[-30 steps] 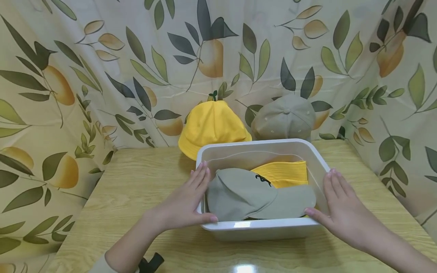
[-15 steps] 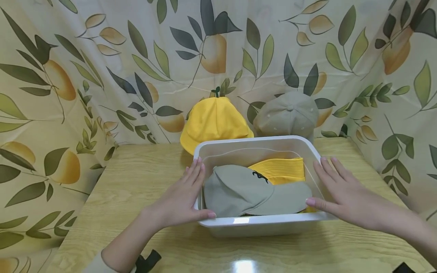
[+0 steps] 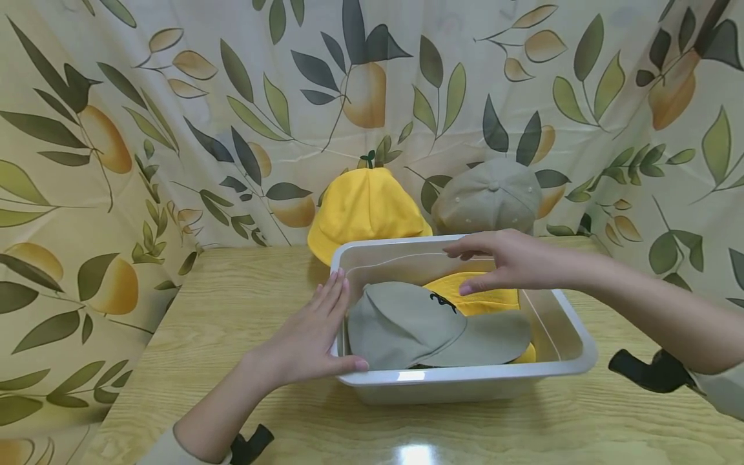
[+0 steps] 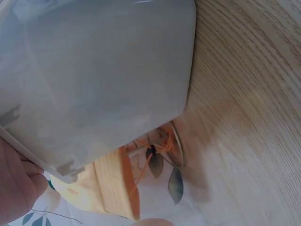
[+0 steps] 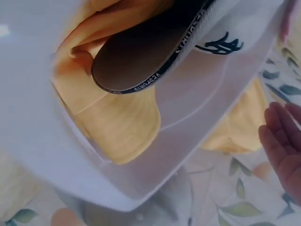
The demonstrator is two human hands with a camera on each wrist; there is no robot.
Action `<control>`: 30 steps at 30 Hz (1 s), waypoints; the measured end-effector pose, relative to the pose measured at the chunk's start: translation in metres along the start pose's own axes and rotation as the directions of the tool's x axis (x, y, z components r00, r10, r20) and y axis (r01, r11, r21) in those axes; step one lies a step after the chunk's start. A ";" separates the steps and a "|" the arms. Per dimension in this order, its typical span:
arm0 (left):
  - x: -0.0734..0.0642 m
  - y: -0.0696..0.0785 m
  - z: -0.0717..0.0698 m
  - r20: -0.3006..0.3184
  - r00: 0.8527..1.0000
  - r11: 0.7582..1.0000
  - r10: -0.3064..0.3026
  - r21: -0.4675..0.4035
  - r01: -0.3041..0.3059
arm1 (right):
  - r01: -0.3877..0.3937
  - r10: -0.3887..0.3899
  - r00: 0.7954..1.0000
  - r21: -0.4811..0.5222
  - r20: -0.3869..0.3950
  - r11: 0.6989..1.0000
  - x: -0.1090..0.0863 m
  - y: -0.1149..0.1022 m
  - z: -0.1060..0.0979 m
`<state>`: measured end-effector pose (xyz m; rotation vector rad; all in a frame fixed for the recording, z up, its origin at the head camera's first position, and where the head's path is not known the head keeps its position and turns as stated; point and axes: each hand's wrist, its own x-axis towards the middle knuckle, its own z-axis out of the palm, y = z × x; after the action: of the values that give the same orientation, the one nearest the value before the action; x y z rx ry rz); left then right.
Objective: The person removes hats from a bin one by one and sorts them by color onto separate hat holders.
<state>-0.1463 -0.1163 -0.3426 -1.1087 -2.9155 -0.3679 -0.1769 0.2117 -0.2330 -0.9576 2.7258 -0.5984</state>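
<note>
Hanging behind tub (image 3: pixel 465 374) and wood-grain table (image 3: pixel 221 310); leaf-print cloth (image 3: pixel 407 97)

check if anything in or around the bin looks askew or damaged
No spill or damage shows. Only the gray cap looks askew: it lies tipped on its side in the white bin, partly over a yellow hat, whereas the back yellow hat and back gray cap sit upright.
</note>
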 end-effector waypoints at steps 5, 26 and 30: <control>0.000 -0.001 0.001 -0.011 1.000 1.000 0.006 0.006 -0.006 | 0.027 -0.034 0.993 0.061 0.116 0.998 0.037 0.005 0.004; -0.001 -0.001 0.001 -0.020 1.000 1.000 0.010 0.000 -0.010 | -0.068 0.015 0.901 0.105 0.434 0.992 0.098 0.022 0.047; -0.001 -0.002 0.001 -0.016 1.000 1.000 0.010 -0.001 -0.010 | -0.017 -0.037 0.930 0.144 0.367 0.989 0.096 0.022 0.051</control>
<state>-0.1466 -0.1180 -0.3444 -1.1145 -2.8949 -0.3762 -0.2479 0.1511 -0.2931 -0.9406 2.3142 -0.5452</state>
